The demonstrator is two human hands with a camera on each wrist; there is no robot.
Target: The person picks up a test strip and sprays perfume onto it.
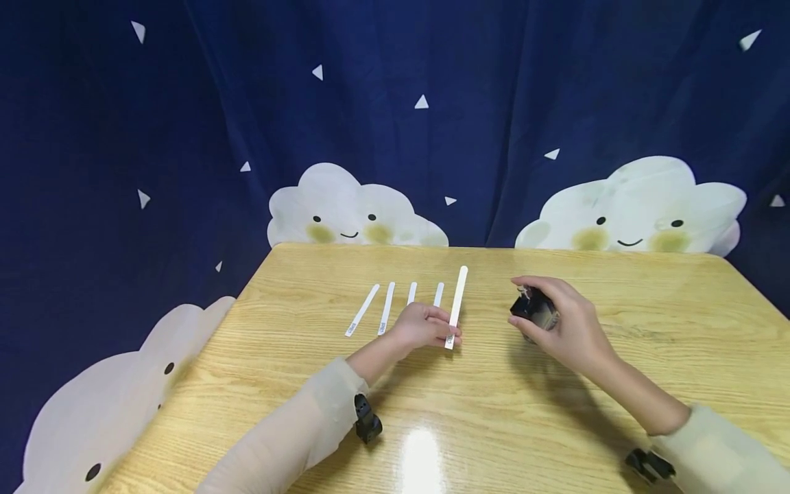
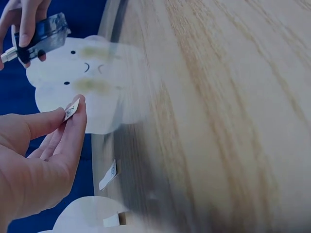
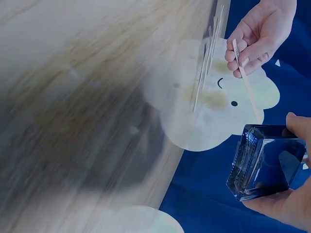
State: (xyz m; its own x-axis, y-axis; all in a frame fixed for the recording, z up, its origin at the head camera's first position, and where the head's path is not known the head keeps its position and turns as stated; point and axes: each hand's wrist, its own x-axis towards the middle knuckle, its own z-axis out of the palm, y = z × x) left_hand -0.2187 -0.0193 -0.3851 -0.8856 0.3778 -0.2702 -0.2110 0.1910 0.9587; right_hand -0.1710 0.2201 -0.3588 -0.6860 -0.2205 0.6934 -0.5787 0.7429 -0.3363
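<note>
My left hand (image 1: pixel 422 326) pinches a narrow white paper test strip (image 1: pixel 458 298) near its printed lower end, thumb and fingers together on it. The strip's rounded end points up and away from me, above the table. To the right, my right hand (image 1: pixel 575 324) grips a dark, clear-walled glass perfume bottle (image 1: pixel 544 314) between thumb and fingers, held over the table. Its thick glass base (image 3: pixel 243 165) shows in the right wrist view, and a pale nozzle (image 2: pixel 8 54) shows at its other end in the left wrist view. A gap separates the bottle and the strip.
Several more white strips (image 1: pixel 363 310) lie in a spread row on the wooden table (image 1: pixel 296 405), left of and behind my left hand, which partly covers some. A dark blue curtain (image 1: pixel 382 130) with cloud faces hangs behind the table. Black wrist cameras (image 1: pixel 367 420) sit at both sleeves.
</note>
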